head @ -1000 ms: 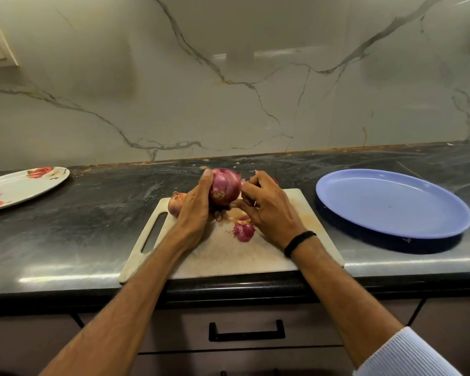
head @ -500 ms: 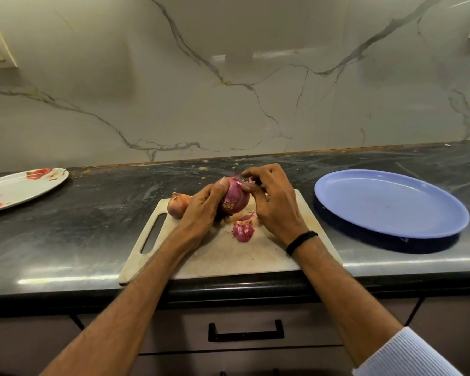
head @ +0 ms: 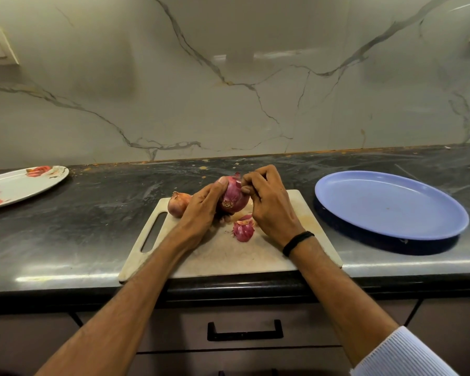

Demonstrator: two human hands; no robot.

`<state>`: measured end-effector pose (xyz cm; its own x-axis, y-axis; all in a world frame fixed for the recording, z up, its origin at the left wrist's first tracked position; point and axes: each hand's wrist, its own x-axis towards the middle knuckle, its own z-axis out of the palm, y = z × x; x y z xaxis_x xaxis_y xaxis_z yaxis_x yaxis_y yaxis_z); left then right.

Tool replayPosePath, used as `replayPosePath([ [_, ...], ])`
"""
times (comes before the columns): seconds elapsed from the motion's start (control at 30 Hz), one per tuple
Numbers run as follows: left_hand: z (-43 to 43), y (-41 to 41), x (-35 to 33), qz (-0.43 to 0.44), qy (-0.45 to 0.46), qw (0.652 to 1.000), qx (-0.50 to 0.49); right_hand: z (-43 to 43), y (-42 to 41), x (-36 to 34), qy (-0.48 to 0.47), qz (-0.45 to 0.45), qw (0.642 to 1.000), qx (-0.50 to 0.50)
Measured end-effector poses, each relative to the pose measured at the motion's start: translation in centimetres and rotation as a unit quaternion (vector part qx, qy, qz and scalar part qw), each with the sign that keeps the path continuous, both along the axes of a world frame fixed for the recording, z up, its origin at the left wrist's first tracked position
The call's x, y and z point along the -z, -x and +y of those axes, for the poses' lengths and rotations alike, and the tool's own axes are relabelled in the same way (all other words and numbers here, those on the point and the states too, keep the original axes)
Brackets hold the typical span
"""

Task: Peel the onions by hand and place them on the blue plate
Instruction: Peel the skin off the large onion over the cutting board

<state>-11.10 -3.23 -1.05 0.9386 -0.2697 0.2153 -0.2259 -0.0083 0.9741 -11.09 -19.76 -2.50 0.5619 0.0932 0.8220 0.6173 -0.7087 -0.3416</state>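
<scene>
A flowered plate [head: 25, 185] is seen at far left, and a brown onion [head: 177, 204] lies on the cutting board [head: 228, 256]. Above the board a red onion [head: 234, 196] is gripped by the left hand [head: 201, 210], and its torn skin is pinched at the top by the right hand [head: 269, 204]. The blue plate [head: 391, 204] is set just right of the board.

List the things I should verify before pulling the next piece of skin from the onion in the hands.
1. Left hand grips the red onion above the cutting board: ok.
2. Right hand pinches the torn skin at the onion's top: ok.
3. Onion fully peeled, ready for the blue plate: not ok, skin covers most of it.
4. Blue plate stands right of the board, bare surface showing: ok.
5. Peel scrap lies on the board, apart from the onion: ok.
</scene>
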Motion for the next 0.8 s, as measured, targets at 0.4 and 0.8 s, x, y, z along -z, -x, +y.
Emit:
replayPosePath([
  [0.4, 0.22, -0.26, 0.02, -0.01, 0.028, 0.999, -0.02, -0.26, 0.54, 0.02, -0.002, 0.072, 0.996, -0.045],
  [0.8, 0.32, -1.04, 0.4, -0.017, 0.007, 1.0, -0.021, -0.11, 0.39, 0.01, 0.017, 0.029, 0.999, -0.031],
])
